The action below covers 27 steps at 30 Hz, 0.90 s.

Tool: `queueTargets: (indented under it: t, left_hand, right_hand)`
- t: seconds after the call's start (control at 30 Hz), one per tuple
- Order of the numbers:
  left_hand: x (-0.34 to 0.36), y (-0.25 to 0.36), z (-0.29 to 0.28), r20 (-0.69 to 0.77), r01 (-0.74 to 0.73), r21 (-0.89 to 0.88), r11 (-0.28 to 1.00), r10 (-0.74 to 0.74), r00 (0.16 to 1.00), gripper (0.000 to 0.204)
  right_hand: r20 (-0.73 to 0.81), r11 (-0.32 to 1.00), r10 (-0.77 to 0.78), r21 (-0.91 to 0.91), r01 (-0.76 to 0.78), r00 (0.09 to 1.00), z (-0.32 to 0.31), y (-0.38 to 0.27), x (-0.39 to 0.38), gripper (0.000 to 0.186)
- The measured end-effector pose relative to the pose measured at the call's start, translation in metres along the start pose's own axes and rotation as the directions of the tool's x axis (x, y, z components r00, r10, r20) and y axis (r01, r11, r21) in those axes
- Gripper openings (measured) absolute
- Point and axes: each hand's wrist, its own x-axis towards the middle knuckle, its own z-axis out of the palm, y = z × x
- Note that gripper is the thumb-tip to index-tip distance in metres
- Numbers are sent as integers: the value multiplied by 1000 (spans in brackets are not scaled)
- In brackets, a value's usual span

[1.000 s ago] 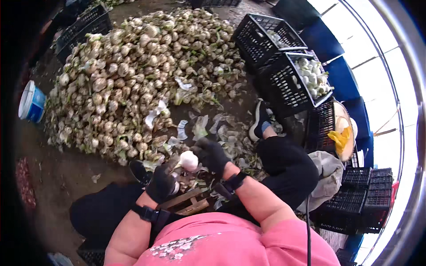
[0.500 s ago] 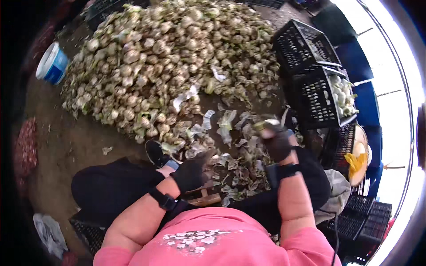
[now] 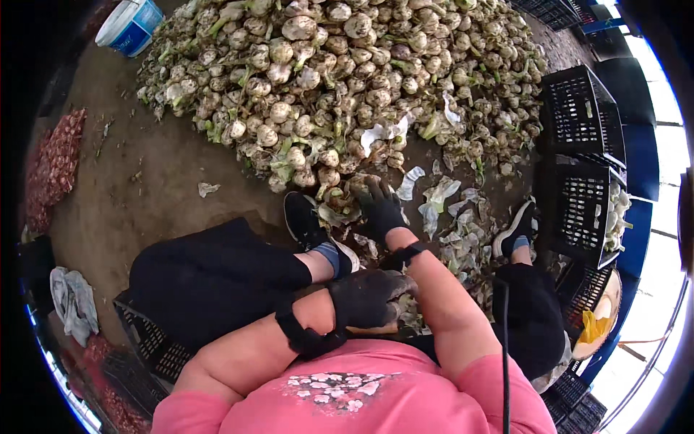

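My right hand (image 3: 376,206), in a dark glove, reaches to the near edge of a big heap of soiled garlic bulbs (image 3: 303,79), its fingers apart over the bulbs there. My left hand (image 3: 365,300), also gloved, is low over my lap with its fingers curled; what is in them cannot be made out. Torn pale skins (image 3: 452,242) lie between my shoes to the right of my right hand. Part of a small wooden piece (image 3: 372,327) shows beneath my left hand, mostly hidden.
Black crates (image 3: 575,116) line the right, one holding white bulbs (image 3: 614,213); a round board with yellow cloth (image 3: 593,325) is below them. At left are a white-and-blue bucket (image 3: 130,25), red mesh sacks (image 3: 58,166), a pale plastic bag (image 3: 72,304) and a crate under my leg (image 3: 155,340).
The white bulb held between my hands a second ago is out of my hands. My right hand swung rightward, then forward-left onto the heap's edge. The view has shifted, moving the heap upward in it.
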Motion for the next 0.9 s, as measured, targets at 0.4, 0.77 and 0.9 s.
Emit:
queueTargets:
  t: [0.4, 0.77, 0.9]
  left_hand:
    - [0, -31, -1, -150, -35, 396, 918, 103, 983, 31]
    - [-15, -30, -14, -131, 345, 475, 810, -323, 937, 38]
    - [-5, -33, -22, -469, 485, 190, 854, -355, 809, 68]
  right_hand:
    - [549, 895, 381, -421, -147, 744, -36, 113, -142, 56]
    - [-75, 980, 18, 198, -3, 997, -15, -28, 1, 25]
    - [-260, 843, 317, 518, -146, 912, -67, -15, -43, 20]
